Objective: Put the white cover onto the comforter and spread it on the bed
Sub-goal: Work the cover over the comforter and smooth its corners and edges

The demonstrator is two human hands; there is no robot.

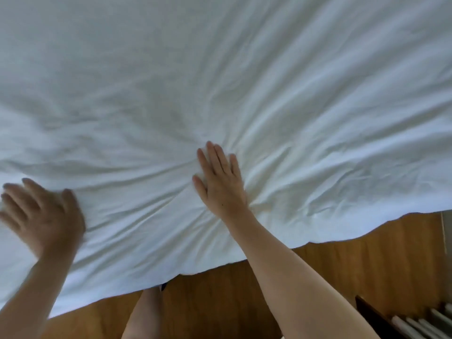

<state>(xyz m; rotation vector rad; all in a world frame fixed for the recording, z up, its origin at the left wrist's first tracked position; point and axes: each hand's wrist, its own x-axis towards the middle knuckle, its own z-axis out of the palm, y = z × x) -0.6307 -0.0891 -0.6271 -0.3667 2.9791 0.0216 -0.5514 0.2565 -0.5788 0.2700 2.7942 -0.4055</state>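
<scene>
The white cover (220, 81) lies spread over the bed and fills nearly the whole view, from the near edge out to the far side and to both the left and right borders. Its cloth is creased, with folds fanning outward from a gathered spot near the middle, and its near hem runs as a wavy line slanting from lower left up to the right, hanging over the bedside. No writing, label or brand mark can be read on it anywhere. The right hand (220, 182) rests flat on the cover near the centre, palm down, fingers straight and slightly spread, pointing toward the far side; the cloth puckers just to the right of the wrist. The left hand (44, 214) is at the near left, blurred, its fingers extended and loosely apart over the cover; whether it touches the cloth I cannot tell. Both forearms are bare and reach in from the near edge. Below the hem shows a wooden floor (367, 265) in a warm brown, running along the near right. A bare leg (144, 314) stands on the floor close to the hem, between the two arms. In the near right corner sits a dark object (374, 319) with pale slats (425, 324) beside it, too cropped to identify.
</scene>
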